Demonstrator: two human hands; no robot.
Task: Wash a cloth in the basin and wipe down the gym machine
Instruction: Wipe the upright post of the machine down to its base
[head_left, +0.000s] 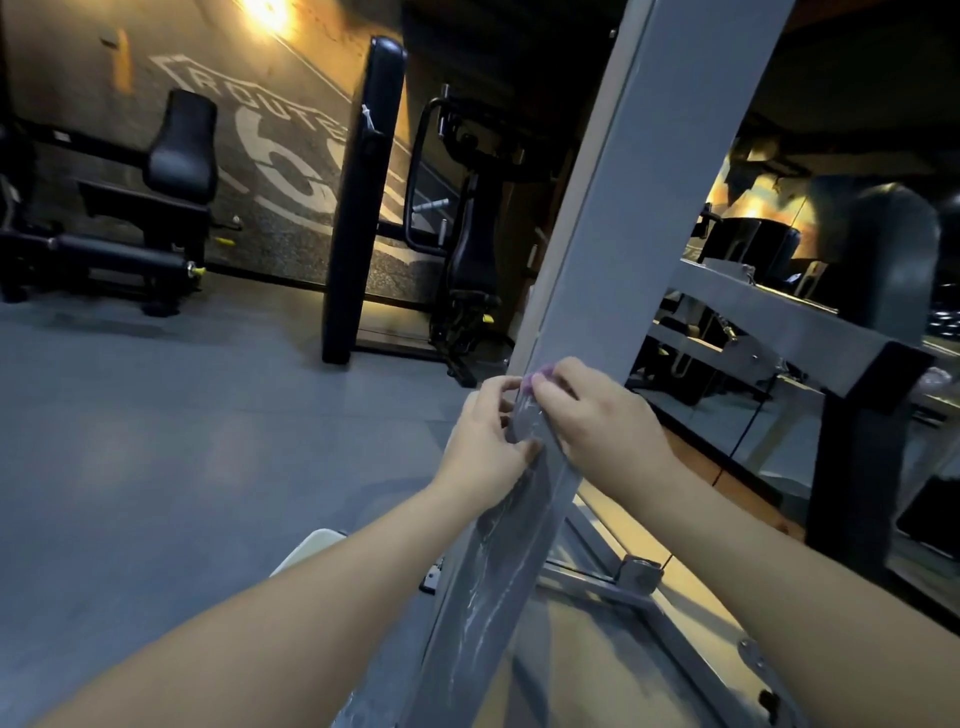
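Observation:
A tall grey post of the gym machine slants up through the middle of the view. Its lower part is wrapped in crinkled clear plastic film. My left hand pinches the film at the post's left edge. My right hand curls its fingers on the film's top edge, where a small purple bit shows at the fingertips. No cloth or basin is in view.
The machine's grey base frame spreads low on the right, with a grey crossbeam and mirror behind. Black gym machines and a black upright pad stand at the back on the grey floor.

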